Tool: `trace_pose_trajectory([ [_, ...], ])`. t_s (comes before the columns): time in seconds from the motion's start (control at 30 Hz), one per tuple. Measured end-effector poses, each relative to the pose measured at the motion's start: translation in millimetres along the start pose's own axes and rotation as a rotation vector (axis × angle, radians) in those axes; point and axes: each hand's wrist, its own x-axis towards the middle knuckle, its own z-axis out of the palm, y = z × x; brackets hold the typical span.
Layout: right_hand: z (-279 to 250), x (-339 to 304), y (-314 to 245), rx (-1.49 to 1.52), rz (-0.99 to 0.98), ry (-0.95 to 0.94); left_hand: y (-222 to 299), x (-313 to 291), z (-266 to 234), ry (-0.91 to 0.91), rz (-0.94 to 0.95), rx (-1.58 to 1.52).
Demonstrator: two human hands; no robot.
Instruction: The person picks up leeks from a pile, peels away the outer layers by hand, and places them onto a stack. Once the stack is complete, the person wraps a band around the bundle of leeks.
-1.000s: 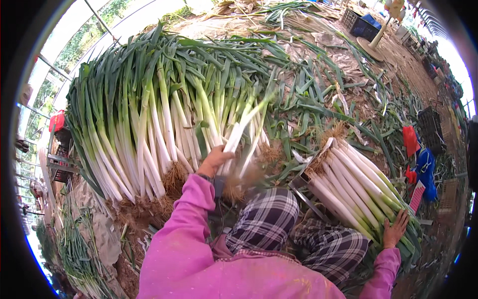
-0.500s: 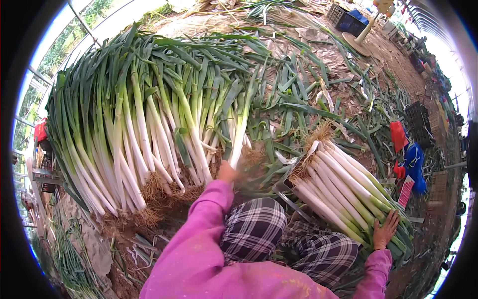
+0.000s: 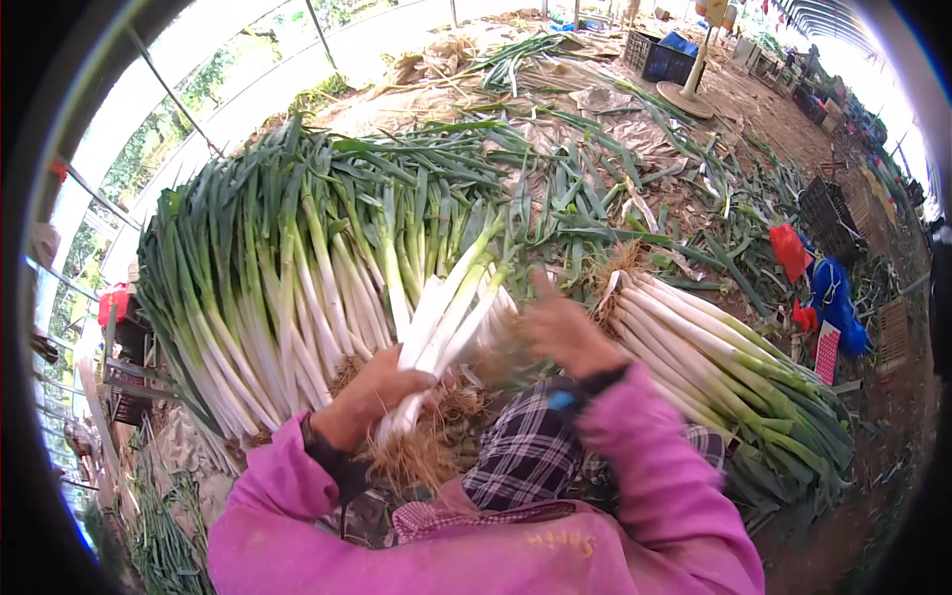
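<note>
My left hand (image 3: 372, 397) is wrapped round the white shanks of a few leeks (image 3: 441, 332), just above their brown roots. They slant up and to the right in front of my knees. My right hand (image 3: 565, 327) is raised close to their green ends, its fingers smeared by motion; whether it touches them I cannot tell. Left of them lies a large heap of leeks (image 3: 288, 288) with long dark green tops pointing away. By my right knee rests a stack of leeks (image 3: 694, 347), roots at the far left end and green ends toward me.
Cut leaves (image 3: 585, 208) litter the ground beyond my hands. Further off stand a black crate (image 3: 659, 58) and a post on a round base (image 3: 684, 99). To the right are a dark crate (image 3: 828, 218), a red cloth (image 3: 789, 253) and a blue bag (image 3: 838, 307).
My left hand has drawn leeks from the heap's right edge toward me. My right hand has left the stack and swung up and left toward them. The view has tilted upward.
</note>
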Motion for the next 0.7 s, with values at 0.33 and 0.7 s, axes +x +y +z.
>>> trace_pose_trajectory([
  [0.33, 56.4, 31.5, -64.8, 1.729, 0.614, 0.463, -50.9, -79.7, 10.3, -0.089, 0.093, 0.312],
  [0.7, -244.5, -122.6, -57.6, 1.065, -0.141, 0.972, 35.5, 79.3, 125.9, -0.078, 1.086, 1.142],
])
